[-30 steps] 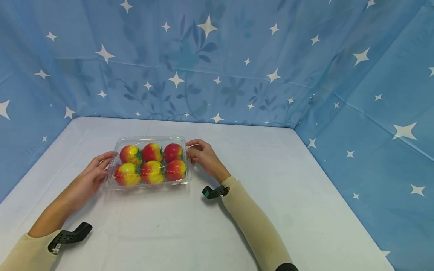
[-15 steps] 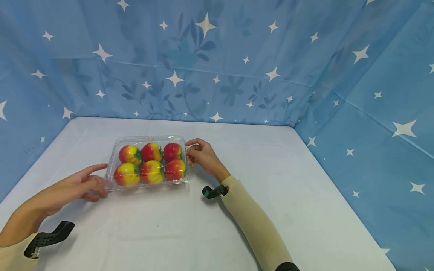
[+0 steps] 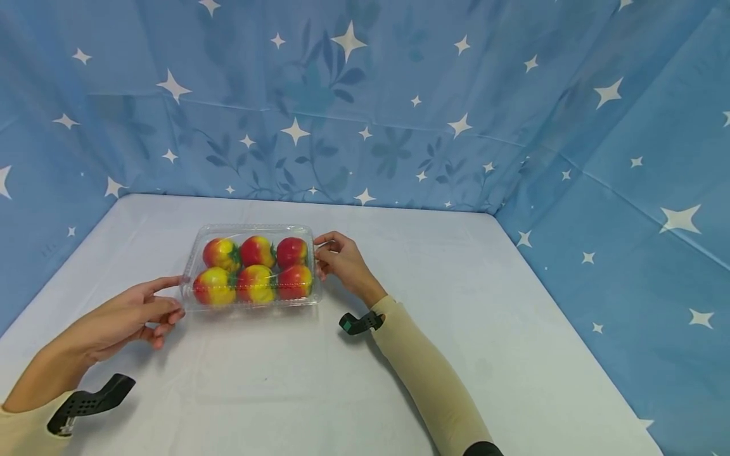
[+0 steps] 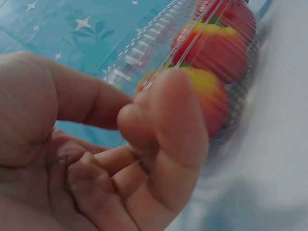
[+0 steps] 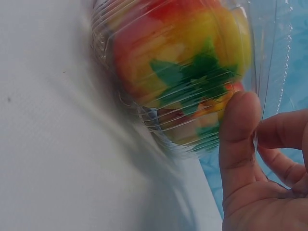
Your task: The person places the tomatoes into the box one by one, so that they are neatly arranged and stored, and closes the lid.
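A clear plastic clamshell box [image 3: 251, 230] with its lid down lies left of the table's middle. Inside are two rows of red-and-yellow tomato-like fruits [image 3: 255, 283] with green leafy tops. My left hand [image 3: 128, 316] pinches the box's rim near its front left corner between thumb and index finger; the other fingers curl below. At the opposite end, my right hand [image 3: 346, 266] pinches the rim between thumb and fingers. Several fruits [image 4: 211, 53] show through the ridged wall beyond the thumb in the left wrist view. One green top [image 5: 197, 77] faces the right wrist camera.
A white cloth covers the table [image 3: 433, 354]. Blue curtains [image 3: 393, 95] with white stars rise behind it and along the sides. Black wrist mounts [image 3: 362, 323] sit on both sleeves.
My left hand has slipped from the box's left side toward its front left corner and taken hold of the rim there. The box has shifted slightly upward in view. My right hand stays put.
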Motion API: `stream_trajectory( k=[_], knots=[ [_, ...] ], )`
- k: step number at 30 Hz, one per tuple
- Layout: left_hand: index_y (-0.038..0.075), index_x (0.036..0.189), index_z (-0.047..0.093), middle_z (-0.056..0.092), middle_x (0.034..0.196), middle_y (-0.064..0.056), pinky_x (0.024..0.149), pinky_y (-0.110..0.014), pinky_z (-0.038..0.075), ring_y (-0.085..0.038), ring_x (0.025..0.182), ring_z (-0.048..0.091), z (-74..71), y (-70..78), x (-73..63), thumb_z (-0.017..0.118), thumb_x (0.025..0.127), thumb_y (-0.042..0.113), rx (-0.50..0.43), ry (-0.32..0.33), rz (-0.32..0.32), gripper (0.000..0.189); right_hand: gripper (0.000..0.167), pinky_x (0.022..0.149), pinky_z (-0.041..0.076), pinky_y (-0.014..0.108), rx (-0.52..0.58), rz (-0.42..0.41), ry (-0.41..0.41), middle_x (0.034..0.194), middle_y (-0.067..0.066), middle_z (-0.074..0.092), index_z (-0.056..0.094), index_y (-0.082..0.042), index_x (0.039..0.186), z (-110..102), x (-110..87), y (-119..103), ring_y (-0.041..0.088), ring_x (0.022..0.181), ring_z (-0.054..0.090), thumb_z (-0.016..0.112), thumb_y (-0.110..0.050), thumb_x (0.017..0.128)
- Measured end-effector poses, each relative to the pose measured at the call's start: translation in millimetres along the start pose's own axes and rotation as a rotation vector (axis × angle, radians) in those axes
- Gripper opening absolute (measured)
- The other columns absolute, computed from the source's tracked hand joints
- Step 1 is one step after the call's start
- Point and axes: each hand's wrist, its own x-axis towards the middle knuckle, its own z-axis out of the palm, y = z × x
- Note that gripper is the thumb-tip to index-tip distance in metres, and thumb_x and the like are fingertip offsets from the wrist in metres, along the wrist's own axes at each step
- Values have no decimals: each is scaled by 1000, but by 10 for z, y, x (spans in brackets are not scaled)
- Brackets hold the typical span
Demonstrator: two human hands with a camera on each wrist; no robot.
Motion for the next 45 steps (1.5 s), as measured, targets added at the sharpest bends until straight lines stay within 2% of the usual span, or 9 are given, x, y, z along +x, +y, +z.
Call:
stream_trajectory(
  k=[3,10,18,22,26,30,34,40,45],
  knots=[
    [-16,160,-2,57,86,-5,60,-35,60,-17,66,53,20,12,2,37,117,9,20,41,16,64,21,58,58,23,-2,3,-3,98,12,59,60,1,125,0,6,-10,20,63,60,57,1,104],
    [-16,161,4,55,81,-5,56,-31,57,-16,62,49,97,51,11,40,115,5,75,132,-7,62,21,58,58,24,-5,5,-9,98,12,58,59,0,125,9,13,-36,20,63,60,57,1,104],
    [-18,159,6,54,79,-6,53,-27,50,-19,59,46,113,48,14,41,114,3,89,153,-5,61,21,58,58,23,-10,10,-24,97,11,58,58,1,126,12,14,-43,19,63,61,58,-1,105],
    [-16,160,6,52,80,-4,55,-28,51,-18,60,47,109,70,11,40,115,6,95,141,-25,61,22,58,58,24,-15,17,-24,99,12,59,58,1,127,10,6,-50,19,64,62,57,-2,105],
    [-13,162,7,53,83,-6,58,-33,55,-19,61,51,129,120,-6,43,115,14,160,161,-68,65,27,60,60,25,-36,29,-24,104,14,60,58,1,132,0,-21,-81,21,70,64,57,-5,105],
    [-8,167,1,63,98,-13,65,-35,60,-23,69,58,132,149,-20,50,114,28,275,225,-105,81,36,65,62,27,-96,27,-39,112,15,60,56,0,139,-21,-69,-109,21,76,66,59,-9,104],
    [0,170,-5,64,115,-19,72,-35,61,-27,79,64,160,140,9,57,112,34,340,252,-95,91,46,69,64,31,-175,31,-60,118,17,58,53,-2,146,-55,-178,-134,23,79,67,63,-14,103],
    [2,171,-2,58,123,-22,77,-38,58,-28,84,66,249,101,66,62,110,37,344,235,-89,95,55,70,63,31,-226,57,-92,120,17,59,48,-4,150,-60,-409,-158,22,77,67,67,-15,100],
    [3,170,-6,54,132,-29,82,-41,59,-28,89,67,259,109,62,61,110,41,339,218,-111,98,57,68,62,31,-239,86,-126,117,16,60,45,-8,154,-26,-611,-158,23,69,69,67,-15,101]
  ],
)
